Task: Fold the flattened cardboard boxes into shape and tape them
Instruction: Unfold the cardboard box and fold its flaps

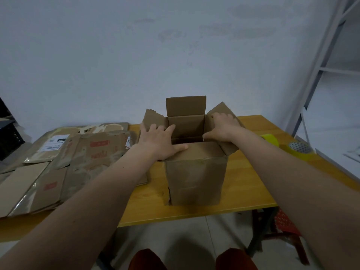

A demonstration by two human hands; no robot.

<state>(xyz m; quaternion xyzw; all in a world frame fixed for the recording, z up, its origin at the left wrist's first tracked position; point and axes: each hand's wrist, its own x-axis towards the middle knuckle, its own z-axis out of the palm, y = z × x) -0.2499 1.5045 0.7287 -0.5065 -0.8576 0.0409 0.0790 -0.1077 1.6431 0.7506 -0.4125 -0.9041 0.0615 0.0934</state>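
Box: we have a cardboard box (195,180) standing upright on the wooden table (196,211), its top flaps open.
Left hand (158,140): our fingers lie spread on the left flap, thumb on the near flap.
Right hand (224,126): we press the right flap, fingers fairly straight.
Flattened boxes (64,162): stacked at the table's left.
Tape rolls (300,151): near the right edge.

Both arms reach forward, left hand (159,137) and right hand (222,127) with fingers spread flat.

Brown cardboard box (195,178), yellow wooden table (194,211), yellow tape rolls (299,151).
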